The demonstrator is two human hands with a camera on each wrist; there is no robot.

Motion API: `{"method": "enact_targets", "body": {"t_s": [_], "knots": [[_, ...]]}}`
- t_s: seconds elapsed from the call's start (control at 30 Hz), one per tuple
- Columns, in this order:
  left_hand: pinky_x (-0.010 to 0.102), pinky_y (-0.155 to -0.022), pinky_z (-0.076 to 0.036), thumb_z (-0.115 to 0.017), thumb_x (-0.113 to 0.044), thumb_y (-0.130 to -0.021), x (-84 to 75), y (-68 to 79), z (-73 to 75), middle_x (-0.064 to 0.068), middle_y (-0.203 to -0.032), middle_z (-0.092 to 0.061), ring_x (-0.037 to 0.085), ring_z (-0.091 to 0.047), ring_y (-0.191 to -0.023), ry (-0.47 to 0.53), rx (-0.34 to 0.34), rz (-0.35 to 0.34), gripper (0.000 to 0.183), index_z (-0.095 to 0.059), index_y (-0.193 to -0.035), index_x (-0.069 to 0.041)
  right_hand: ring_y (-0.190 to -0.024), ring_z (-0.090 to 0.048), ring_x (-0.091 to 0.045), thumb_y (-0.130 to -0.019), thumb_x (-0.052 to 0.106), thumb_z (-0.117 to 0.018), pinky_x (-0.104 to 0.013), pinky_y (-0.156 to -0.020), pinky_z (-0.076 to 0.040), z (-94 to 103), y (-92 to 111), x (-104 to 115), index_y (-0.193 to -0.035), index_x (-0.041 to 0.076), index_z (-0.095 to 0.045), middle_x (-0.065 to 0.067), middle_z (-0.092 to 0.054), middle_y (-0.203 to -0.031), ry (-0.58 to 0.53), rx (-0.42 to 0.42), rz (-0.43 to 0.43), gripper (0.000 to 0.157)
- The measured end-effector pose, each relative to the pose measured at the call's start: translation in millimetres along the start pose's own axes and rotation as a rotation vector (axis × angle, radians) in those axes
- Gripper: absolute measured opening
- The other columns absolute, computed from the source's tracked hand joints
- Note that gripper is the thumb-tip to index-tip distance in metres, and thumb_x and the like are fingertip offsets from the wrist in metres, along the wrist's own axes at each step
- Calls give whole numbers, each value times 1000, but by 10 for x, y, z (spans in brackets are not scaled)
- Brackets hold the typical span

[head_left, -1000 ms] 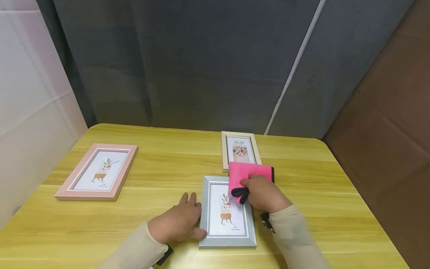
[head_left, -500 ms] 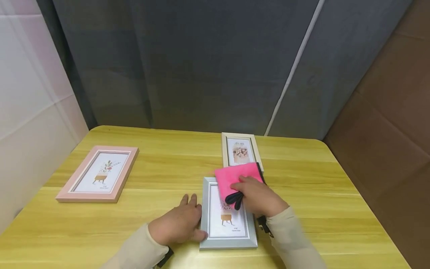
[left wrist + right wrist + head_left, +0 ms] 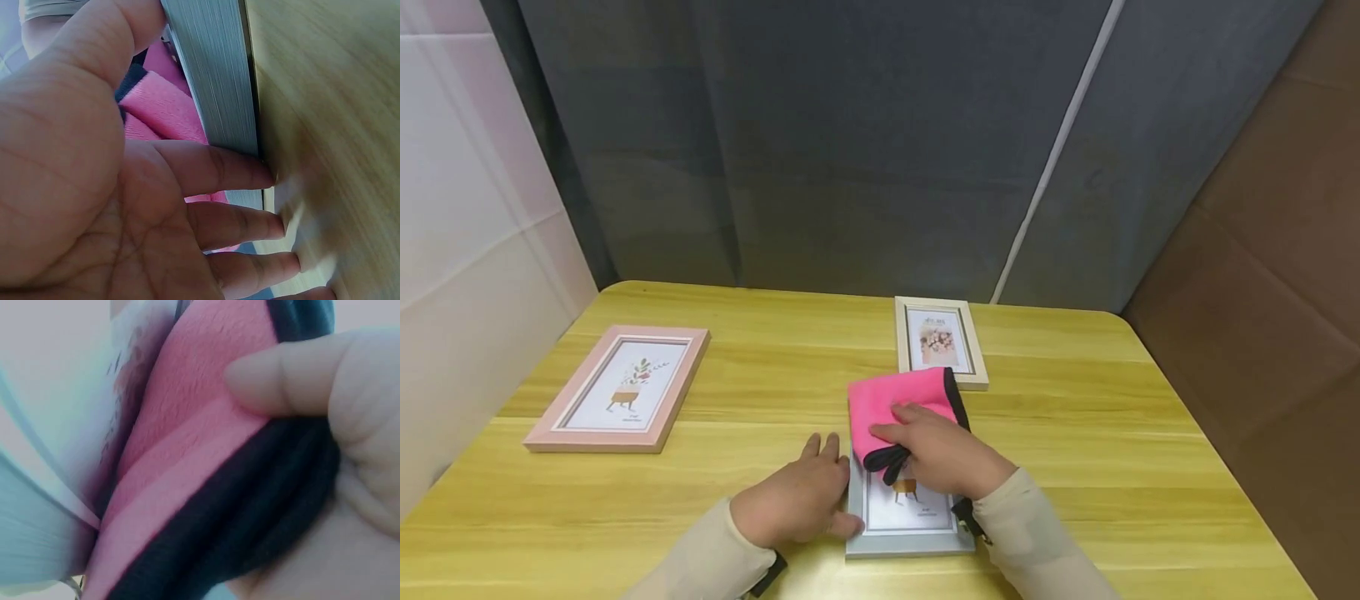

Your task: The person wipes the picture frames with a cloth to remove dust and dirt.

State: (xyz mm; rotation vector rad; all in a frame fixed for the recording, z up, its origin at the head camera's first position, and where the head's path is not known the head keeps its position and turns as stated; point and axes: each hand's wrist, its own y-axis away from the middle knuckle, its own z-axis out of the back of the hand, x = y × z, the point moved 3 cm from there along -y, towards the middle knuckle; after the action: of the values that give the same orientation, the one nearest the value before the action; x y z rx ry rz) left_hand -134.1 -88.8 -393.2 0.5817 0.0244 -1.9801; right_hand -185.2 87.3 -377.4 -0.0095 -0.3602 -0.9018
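A folded pink cloth [image 3: 891, 400] with black edging covers the upper part of a silver-grey picture frame [image 3: 910, 546] lying flat on the table. My right hand [image 3: 951, 450] grips the cloth near its folded edge; in the right wrist view the thumb presses on the pink cloth [image 3: 187, 400]. The left hand [image 3: 801, 496] rests at the left side of the grey frame. Its thumb touches the frame near the lower left corner. In the left wrist view its fingers [image 3: 231, 225] are straight, tips on the table beside the frame's side [image 3: 212, 75].
Toward the left of the wooden table [image 3: 760, 350] lies a pink picture frame [image 3: 662, 408] with a plant print. A smaller cream picture frame [image 3: 973, 346] lies behind the cloth, near the back edge. A dark grey curtain [image 3: 850, 150] hangs behind the table.
My right hand has slid the cloth leftward across the grey frame, from its upper right corner to its upper left. The cream frame is now mostly uncovered. My left hand has stayed put.
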Motion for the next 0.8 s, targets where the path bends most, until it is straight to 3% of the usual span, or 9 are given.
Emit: {"method": "enact_targets", "body": {"t_s": [0.13, 0.3, 0.47, 0.53, 0.73, 0.8], "knots": [[57, -110, -31, -81, -40, -80, -4, -7, 5, 42, -144, -34, 59, -27, -136, -4, 2, 0, 83, -51, -132, 18, -141, -38, -31, -90, -7, -52, -47, -113, -31, 69, 36, -53, -138, 18, -61, -15, -43, -152, -59, -2, 8, 56], [60, -109, -30, -82, -38, -79, -7, -14, 8, 42, -145, -33, 60, -25, -136, 24, -5, 9, 82, -51, -131, 18, -136, -44, -34, -96, 3, -56, -47, -111, -34, 206, 152, -302, -130, 14, -67, -17, -54, -142, -29, -49, -144, 38], [59, -110, -29, -83, -37, -79, -9, -15, 8, 42, -146, -32, 60, -24, -137, 36, 0, 23, 82, -51, -131, 18, -134, -47, -34, -95, 6, -60, -47, -109, -37, 220, 190, -389, -129, 13, -68, -18, -58, -137, 30, -55, -239, 36], [59, -110, -29, -82, -36, -79, -8, -16, 8, 42, -145, -32, 60, -24, -137, 36, 0, 17, 80, -52, -130, 18, -136, -44, -35, -95, 6, -60, -48, -111, -35, 182, 158, -310, -131, 15, -66, -19, -54, -141, 28, -36, -220, 38], [58, -111, -29, -82, -37, -79, -11, -24, 11, 44, -142, -35, 62, -27, -134, 9, -13, -18, 81, -53, -129, 19, -140, -37, -39, -88, 7, -69, -49, -114, -28, 31, 26, 33, -138, 18, -62, -20, -44, -150, 27, 10, -1, 52], [58, -110, -30, -82, -38, -79, -13, -31, 12, 44, -143, -35, 61, -28, -134, 1, -10, -23, 82, -53, -129, 19, -140, -38, -36, -88, 4, -67, -47, -114, -29, 21, 18, 62, -138, 18, -61, -17, -43, -151, 0, 18, 20, 53]]}}
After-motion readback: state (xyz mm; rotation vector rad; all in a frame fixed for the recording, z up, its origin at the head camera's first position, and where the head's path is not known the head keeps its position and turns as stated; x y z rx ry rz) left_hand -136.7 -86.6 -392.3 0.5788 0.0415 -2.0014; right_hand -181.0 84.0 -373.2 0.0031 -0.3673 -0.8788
